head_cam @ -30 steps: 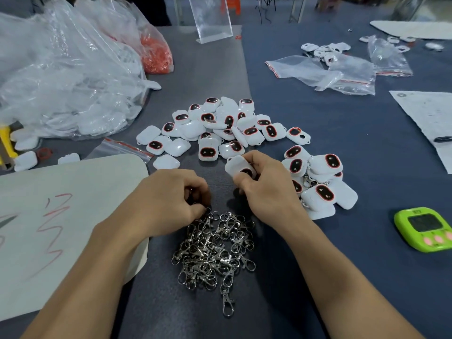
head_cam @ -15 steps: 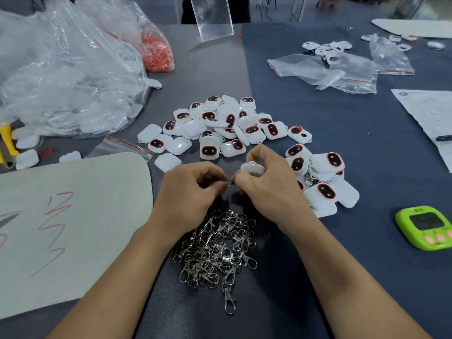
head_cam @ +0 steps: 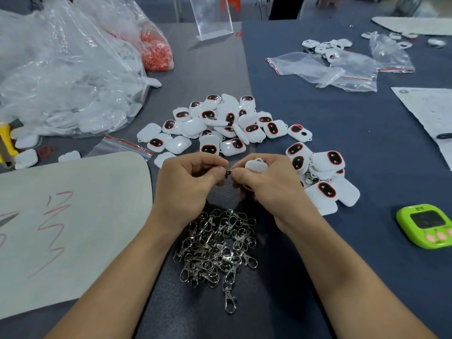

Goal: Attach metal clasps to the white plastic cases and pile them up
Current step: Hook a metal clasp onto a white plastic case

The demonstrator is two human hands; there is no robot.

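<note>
Both hands meet above the bench (head_cam: 354, 143), fingertips touching. Left hand (head_cam: 188, 184): fingers curled, thumb and forefinger clamped on a small metal clasp (head_cam: 228, 170) that is mostly hidden. Right hand (head_cam: 271, 187): fingers clamped on 1 white case (head_cam: 256, 165). Whether clasp and case are joined cannot be told. Loose clasps (head_cam: 217, 248) lie heaped on the bench just below the hands. Scattered cases (head_cam: 220, 123) lie beyond the hands. A second group of cases (head_cam: 325, 177) sits just beside the right hand. A green timer (head_cam: 425, 226) lies at the far right.
</note>
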